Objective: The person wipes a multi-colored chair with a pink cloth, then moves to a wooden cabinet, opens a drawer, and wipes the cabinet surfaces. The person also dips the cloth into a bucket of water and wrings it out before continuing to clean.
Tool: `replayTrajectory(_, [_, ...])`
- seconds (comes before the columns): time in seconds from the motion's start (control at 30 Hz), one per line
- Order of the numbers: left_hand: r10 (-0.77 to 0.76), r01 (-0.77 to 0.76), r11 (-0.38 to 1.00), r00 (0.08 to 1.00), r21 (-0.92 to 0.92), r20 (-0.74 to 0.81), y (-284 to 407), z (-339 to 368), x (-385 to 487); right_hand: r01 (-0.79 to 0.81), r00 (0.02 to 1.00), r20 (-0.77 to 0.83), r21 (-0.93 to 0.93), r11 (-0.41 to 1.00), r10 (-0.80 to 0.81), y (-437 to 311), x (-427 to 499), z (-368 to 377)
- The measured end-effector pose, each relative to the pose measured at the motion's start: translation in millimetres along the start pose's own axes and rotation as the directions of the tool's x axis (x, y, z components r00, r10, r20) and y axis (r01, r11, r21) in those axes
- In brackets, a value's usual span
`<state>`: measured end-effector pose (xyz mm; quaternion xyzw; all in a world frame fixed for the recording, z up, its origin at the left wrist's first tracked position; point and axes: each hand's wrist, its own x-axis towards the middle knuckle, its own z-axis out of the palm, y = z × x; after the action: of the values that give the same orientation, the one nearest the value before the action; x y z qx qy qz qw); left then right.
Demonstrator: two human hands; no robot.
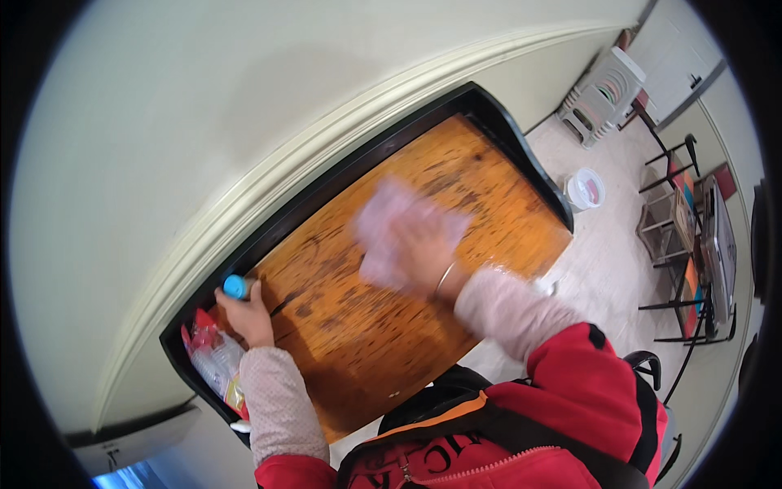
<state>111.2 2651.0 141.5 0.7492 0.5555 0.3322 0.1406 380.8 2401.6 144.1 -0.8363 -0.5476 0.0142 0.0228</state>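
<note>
My right hand (424,250) presses a pink cloth (385,211) flat onto the worn wooden tabletop (330,330); both are blurred. A bracelet circles that wrist. At the table's left end, my left hand (249,315) has its fingers around a small container with a blue cap (234,286), most of its body hidden by the hand. Just below that hand, clear plastic cups in a wrapper (215,360) lie against the black raised rim (360,165). Red packaging (203,321) shows beside the cups.
A cream wall with moulding (293,147) runs along the table's back. On the floor to the right stands a white plastic bucket (584,188). Stacked plastic stools (602,98) are farther back, and black-framed chairs (678,293) line the right side.
</note>
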Motion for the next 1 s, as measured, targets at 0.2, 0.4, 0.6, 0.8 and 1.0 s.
replayTrajectory(0.2, [-0.033,0.048,0.989,0.994,-0.143,0.106,34.2,-43.5,-53.7,-0.116,0.975,-0.150,0.279,0.953,0.163,92.6,49.6,-4.0])
replayTrajectory(0.4, [0.086,-0.085,0.996,0.908,-0.020,0.411,53.1,-100.4,-162.7,-0.313,0.824,-0.486,0.039,0.949,0.292,202.5,52.0,25.2])
replayTrajectory(0.6, [0.216,-0.252,0.967,0.895,0.045,0.389,45.0,-98.4,-211.5,-0.005,0.791,0.097,0.988,-0.153,0.604,84.7,44.7,9.6])
replayTrajectory(0.8, [0.089,-0.096,0.993,0.992,0.070,0.087,23.2,-145.6,-199.0,0.051,0.982,0.081,0.751,-0.658,0.169,-13.0,105.6,-77.0])
replayTrajectory(1.0, [-0.228,0.262,0.962,0.925,0.077,-0.303,-52.0,-217.1,-205.8,-0.071,0.986,-0.003,0.901,-0.428,-0.169,-174.4,108.7,-141.3])
